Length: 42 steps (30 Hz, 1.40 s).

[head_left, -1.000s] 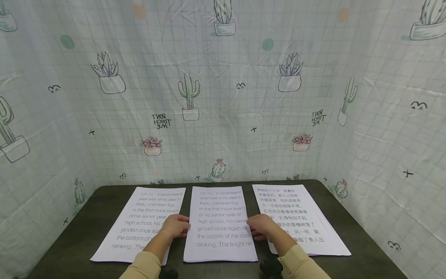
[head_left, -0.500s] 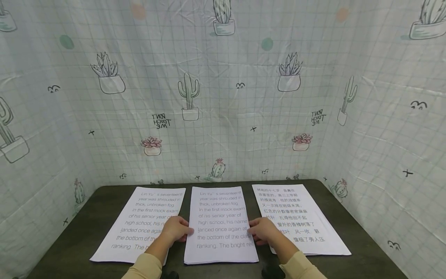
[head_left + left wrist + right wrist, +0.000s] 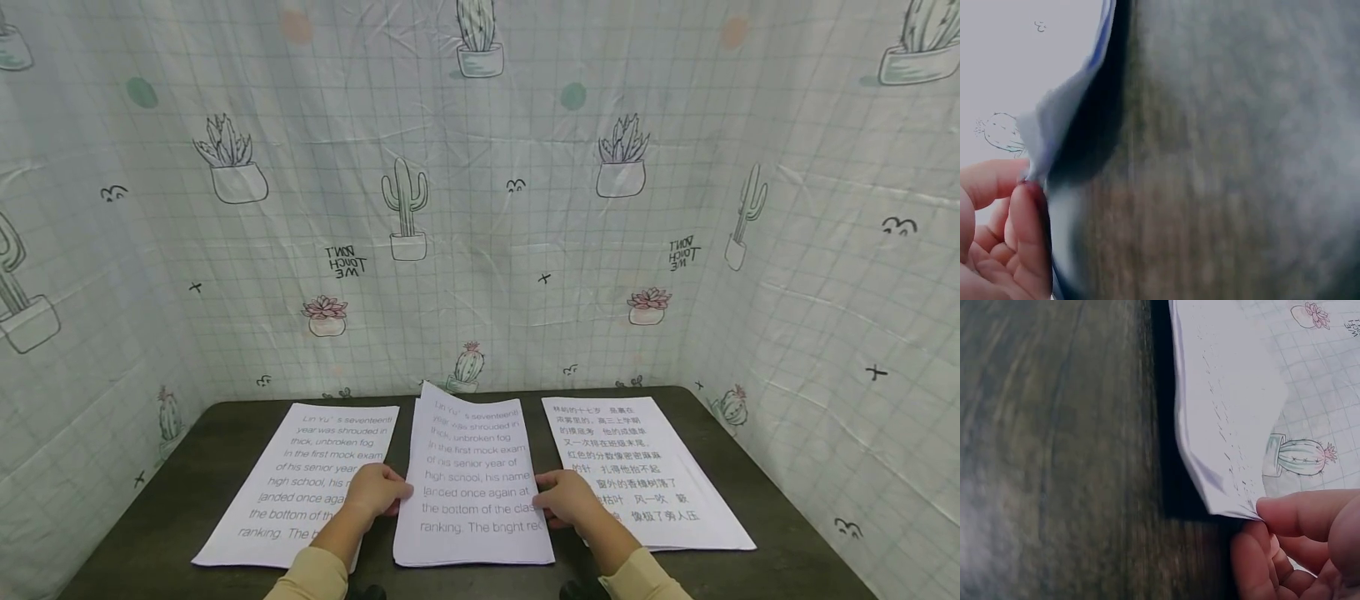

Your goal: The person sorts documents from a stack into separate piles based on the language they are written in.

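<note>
The middle stack of white, rectangular printed paper sheets [image 3: 472,500] is at the centre of the table, directly in front of the person. Its far left corner stands raised, with part of an under layer visible beside it. I read two hazards. First, sheets may slip or fan out of line, caused by a pinch that catches only some layers. Second, the edges may crease, caused by uneven pull from the two sides.

Orientation: the long axis runs from near edge to far edge. Printed lines cross it, with the head of the text at the far end, readable from the person's side.

I have the left hand [image 3: 375,490] pinching the stack's left long edge and the right hand [image 3: 568,497] pinching its right, thumb against fingers, hands well apart. The left wrist view is blurred; I cannot tell how many sheets are gripped.

Outward, a white stack of English-printed paper [image 3: 300,475] lies to the left and a white stack of Chinese-printed paper [image 3: 652,483] to the right, all on the dark brown, wood-grained table [image 3: 761,496].
</note>
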Each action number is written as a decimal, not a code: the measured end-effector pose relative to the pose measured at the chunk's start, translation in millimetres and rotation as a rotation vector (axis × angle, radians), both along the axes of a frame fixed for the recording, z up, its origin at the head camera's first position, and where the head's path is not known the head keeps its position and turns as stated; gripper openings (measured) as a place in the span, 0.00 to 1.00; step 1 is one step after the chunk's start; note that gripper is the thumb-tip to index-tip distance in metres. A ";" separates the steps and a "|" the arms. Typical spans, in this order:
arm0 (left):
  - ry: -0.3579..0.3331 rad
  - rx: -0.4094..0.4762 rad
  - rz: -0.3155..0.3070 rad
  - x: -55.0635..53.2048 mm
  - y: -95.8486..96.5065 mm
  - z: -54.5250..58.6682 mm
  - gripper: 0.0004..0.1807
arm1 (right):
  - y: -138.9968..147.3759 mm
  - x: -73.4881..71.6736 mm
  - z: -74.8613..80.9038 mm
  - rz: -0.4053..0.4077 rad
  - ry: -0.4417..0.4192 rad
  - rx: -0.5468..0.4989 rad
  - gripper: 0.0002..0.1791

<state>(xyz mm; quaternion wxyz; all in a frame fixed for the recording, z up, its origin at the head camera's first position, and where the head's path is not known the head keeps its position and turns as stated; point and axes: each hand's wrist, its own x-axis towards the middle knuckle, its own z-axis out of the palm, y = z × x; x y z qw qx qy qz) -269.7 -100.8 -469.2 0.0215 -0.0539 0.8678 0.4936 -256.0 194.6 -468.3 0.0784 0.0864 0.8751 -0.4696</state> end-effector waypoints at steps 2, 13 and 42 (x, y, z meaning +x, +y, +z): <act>0.005 0.013 0.009 -0.2 0.7 -0.3 0.06 | -0.4 0.2 -0.3 0.000 0.001 -0.002 0.24; -0.072 0.185 -0.127 -1.2 -0.7 -2.1 0.20 | -0.7 0.2 0.5 -0.007 -0.009 -0.032 0.23; -0.080 0.500 -0.061 -2.7 -45.6 10.8 0.28 | -26.3 -2.1 22.4 0.084 0.066 -0.327 0.28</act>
